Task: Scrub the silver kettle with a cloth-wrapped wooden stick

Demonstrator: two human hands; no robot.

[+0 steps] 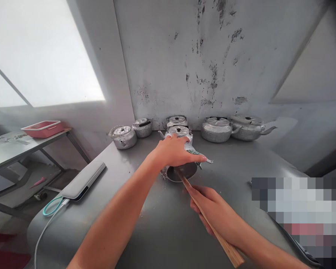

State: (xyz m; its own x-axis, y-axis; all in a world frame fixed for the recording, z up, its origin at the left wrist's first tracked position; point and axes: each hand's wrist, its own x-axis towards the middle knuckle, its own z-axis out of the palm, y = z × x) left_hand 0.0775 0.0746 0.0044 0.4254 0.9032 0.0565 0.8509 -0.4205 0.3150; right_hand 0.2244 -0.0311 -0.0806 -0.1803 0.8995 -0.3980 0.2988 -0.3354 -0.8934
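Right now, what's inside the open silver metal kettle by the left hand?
A long brown wooden stick pokes into the kettle, where some grey inner wall shows. The left hand hides the rest.

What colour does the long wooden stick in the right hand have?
The long wooden stick is light brown, shown in the head view.

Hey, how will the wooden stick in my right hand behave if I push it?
The wooden stick is probably stiff: it looks straight and solid. It's likely fairly light, being slim wood. Its flat-looking sides suggest it wouldn't roll easily on the table.
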